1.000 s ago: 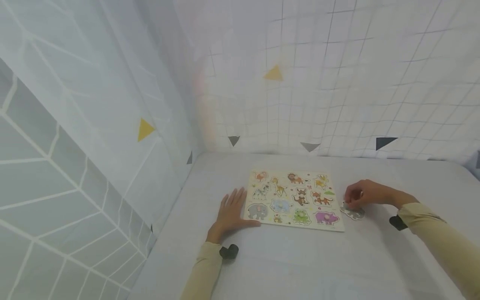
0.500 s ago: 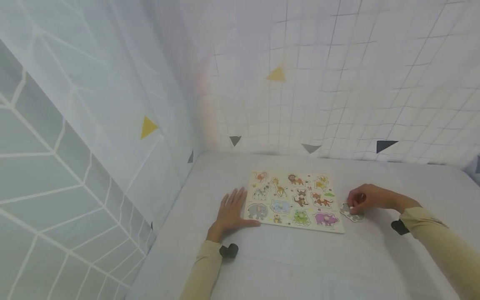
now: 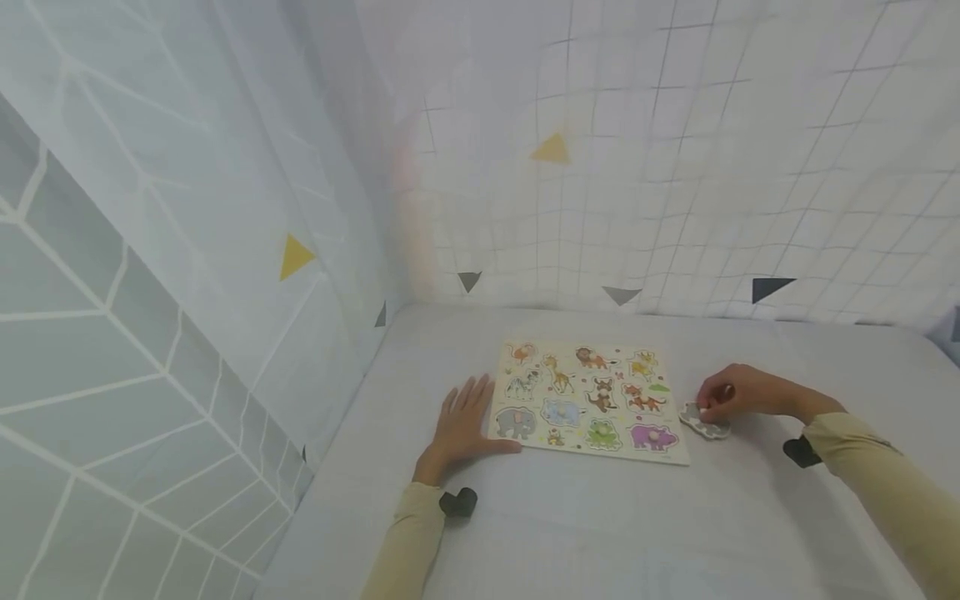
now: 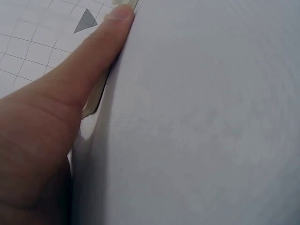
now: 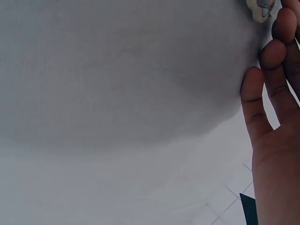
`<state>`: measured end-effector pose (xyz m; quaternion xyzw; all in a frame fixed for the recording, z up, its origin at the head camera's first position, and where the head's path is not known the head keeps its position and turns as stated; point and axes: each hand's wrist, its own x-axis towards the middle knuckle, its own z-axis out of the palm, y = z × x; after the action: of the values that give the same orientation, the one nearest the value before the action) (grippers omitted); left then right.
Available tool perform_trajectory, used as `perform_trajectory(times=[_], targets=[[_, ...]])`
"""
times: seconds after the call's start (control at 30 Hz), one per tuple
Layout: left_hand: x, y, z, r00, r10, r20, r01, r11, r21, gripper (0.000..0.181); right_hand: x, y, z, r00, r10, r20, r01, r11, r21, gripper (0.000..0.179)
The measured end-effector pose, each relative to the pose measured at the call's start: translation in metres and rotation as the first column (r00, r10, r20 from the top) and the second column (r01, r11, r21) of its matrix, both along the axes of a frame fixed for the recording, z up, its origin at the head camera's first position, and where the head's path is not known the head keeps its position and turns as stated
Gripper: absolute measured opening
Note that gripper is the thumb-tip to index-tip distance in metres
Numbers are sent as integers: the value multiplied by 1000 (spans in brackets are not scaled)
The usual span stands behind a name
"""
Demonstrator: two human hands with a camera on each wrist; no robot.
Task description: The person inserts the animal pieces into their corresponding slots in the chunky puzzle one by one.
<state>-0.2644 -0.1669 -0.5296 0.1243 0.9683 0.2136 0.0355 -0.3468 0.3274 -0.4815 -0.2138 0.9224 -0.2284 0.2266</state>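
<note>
The wooden animal puzzle board (image 3: 540, 396) lies on the white-covered table, with pictures such as a giraffe, lion, frog and purple rhino. My left hand (image 3: 457, 427) rests flat at its left edge, fingers spread along the side and thumb along the front corner. In the left wrist view the thumb (image 4: 101, 40) lies along the board's edge. Just right of the board, my right hand (image 3: 746, 393) pinches a grey puzzle piece (image 3: 708, 428) between thumb and fingertips, by its small knob. Only a bit of that puzzle piece (image 5: 260, 10) shows in the right wrist view, beyond the curled fingers.
A pale gridded cloth (image 3: 637, 183) hangs behind the table (image 3: 570, 533). On the left stands another cloth with white lines (image 3: 150, 400). Dark wrist devices sit at both cuffs.
My right hand has shifted slightly right, and the grey piece's angle has changed a little in its fingers. My left hand and the board stay put.
</note>
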Motion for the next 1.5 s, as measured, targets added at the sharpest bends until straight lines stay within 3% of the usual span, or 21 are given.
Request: perform_trajectory(times=[0.33,0.7,0.93,1.17,1.5], targets=[[0,-1,1,1000,1,8,0,1000,-22,125,-1,8,1,1000,28,3,-28,998,-56,23],[0,-1,2,1000,6,26,-5,1000,-20,125,-1,8,4,1000,15,-19,-16,999,-43,24],[-1,-1,0,1000,-1,8,1,1000,-13,124,-4,4,2,993,-15,-115,8,998,-63,26],[1,-1,4,1000,-11,9,11,1000,-10,123,-6,-11,3,963,-62,-261,32,992,-118,27],[1,-2,4,1000,-10,17,10,1000,5,125,-10,-34,2,947,-92,-309,42,986,-164,27]])
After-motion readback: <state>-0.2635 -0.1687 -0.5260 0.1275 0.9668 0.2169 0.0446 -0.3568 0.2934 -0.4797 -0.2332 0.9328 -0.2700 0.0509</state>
